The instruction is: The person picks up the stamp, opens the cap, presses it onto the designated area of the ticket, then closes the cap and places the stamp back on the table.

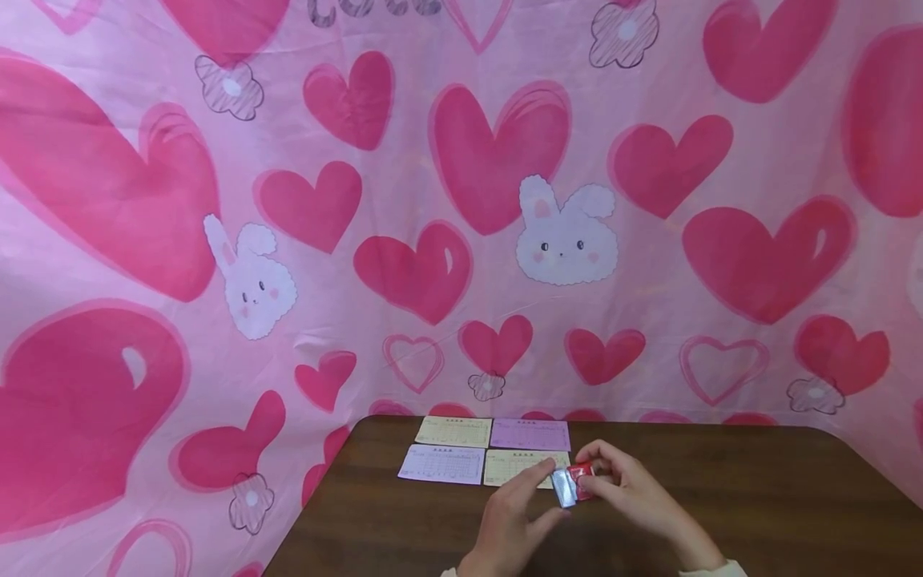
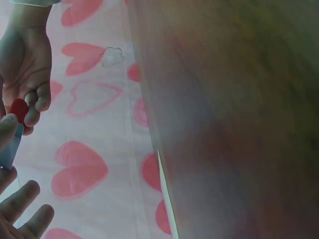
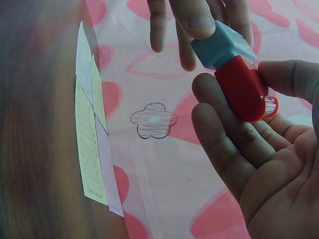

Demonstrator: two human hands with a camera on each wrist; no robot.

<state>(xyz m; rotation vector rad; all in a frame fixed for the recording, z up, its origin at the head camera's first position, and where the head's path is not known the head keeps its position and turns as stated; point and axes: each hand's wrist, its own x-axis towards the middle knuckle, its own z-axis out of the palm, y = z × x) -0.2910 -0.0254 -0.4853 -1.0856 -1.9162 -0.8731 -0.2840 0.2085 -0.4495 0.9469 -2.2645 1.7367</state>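
Note:
Both hands hold a small stamp-like piece [image 3: 240, 90] over the table. It has a rounded red body and a pale blue block-shaped end [image 3: 229, 47]. My right hand [image 1: 645, 497] pinches the red body between thumb and fingers, with a small red loop showing beside it in the right wrist view. From the other side, my left hand [image 1: 505, 521] has its thumb and index finger on opposite sides of the blue end, and its other fingers stay spread. The face of the blue end cannot be made out.
Behind the hands, several printed paper slips lie in two rows on the brown wooden table [image 1: 375, 537]: yellow [image 1: 453, 431], purple [image 1: 530, 435] and lavender [image 1: 441, 466]. A pink curtain [image 1: 490, 304] with hearts and rabbits hangs behind the table and along its left side.

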